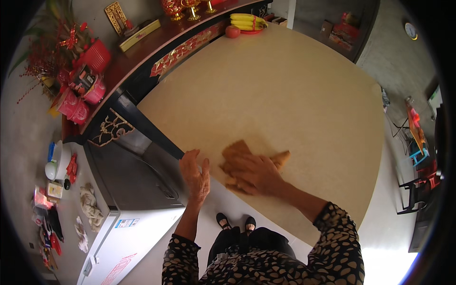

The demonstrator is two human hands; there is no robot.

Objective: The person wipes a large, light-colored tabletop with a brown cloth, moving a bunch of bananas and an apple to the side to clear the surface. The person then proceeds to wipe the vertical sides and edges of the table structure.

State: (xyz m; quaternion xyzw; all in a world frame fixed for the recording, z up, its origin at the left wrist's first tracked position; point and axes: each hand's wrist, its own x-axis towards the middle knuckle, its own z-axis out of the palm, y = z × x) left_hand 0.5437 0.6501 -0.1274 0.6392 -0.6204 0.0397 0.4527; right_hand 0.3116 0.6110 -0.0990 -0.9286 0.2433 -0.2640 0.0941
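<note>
A large square table with a pale beige top [285, 90] fills the middle of the view. My right hand [254, 173] lies flat on a brown cloth [237, 151] near the table's front left edge, fingers spread over it and pressing it down. Part of the cloth sticks out to the right of my hand. My left hand [195, 173] rests with fingers apart on the table's left edge, holding nothing. My feet in black shoes [236, 222] show below the table edge.
A dark red altar shelf [137, 52] runs along the left, with red ornaments and gold cups. Bananas on a red plate [248, 22] and a red apple [232, 31] sit at the table's far edge. A white chest appliance [128, 237] stands at lower left.
</note>
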